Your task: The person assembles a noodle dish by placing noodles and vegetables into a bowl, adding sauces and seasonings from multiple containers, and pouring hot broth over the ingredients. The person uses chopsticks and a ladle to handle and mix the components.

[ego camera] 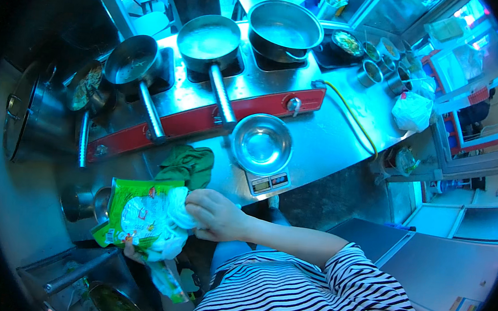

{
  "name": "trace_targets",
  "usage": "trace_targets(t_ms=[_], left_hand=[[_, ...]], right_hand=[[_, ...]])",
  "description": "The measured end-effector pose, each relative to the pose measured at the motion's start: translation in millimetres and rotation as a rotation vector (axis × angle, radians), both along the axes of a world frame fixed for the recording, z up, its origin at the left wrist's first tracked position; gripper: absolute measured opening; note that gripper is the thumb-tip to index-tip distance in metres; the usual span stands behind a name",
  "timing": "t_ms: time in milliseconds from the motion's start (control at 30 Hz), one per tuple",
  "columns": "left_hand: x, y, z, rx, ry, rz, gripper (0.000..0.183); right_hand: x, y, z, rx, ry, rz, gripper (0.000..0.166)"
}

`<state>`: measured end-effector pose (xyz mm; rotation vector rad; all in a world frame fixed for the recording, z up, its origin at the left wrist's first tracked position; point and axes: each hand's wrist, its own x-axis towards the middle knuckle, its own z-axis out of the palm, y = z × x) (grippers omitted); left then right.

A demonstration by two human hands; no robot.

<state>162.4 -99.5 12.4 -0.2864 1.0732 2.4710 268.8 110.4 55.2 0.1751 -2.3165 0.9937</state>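
Note:
My left hand (134, 251) grips the lower edge of a green and clear plastic food package (139, 212), which bears printing and is torn at one side. Thick white noodles (178, 207) bulge from its opened side. The fingers of my right hand (216, 214) pinch some of these noodles at the package's mouth; the fingertips are partly hidden. Up and to the right, a shiny metal bowl (262, 144) rests on a digital kitchen scale (267, 184) at the counter's front edge. Behind the package lies a crumpled green cloth (189, 164).
A red-fronted stove (190, 126) carries several pans, including a handled saucepan (208, 42) and a large pot (285, 29) of liquid. Long pan handles jut towards me. A yellow cable (353, 111) crosses the steel counter (334, 127). At right stand metal containers (370, 73) and a white plastic bag (411, 111).

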Motion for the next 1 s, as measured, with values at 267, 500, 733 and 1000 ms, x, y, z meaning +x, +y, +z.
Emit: trace_targets(t_ms=[267,500,733,1000], left_hand=[[76.6,38.9,-10.5,-0.102,-0.100,0.026,0.065],[150.0,134.8,3.5,0.085,-0.089,-0.012,0.054],[181.2,190.1,33.1,0.003,-0.194,-0.230,0.038],[190.1,208.4,15.6,-0.295,-0.103,-0.313,0.040]], right_hand=[[30.7,23.1,-19.4,-0.201,-0.306,0.397,0.053],[74.9,83.1,-19.3,0.089,-0.274,0.444,0.053],[82.6,121.6,-13.0,-0.313,-0.395,0.664,0.044],[70.4,151.4,-25.6,-0.237,-0.340,0.765,0.020]])
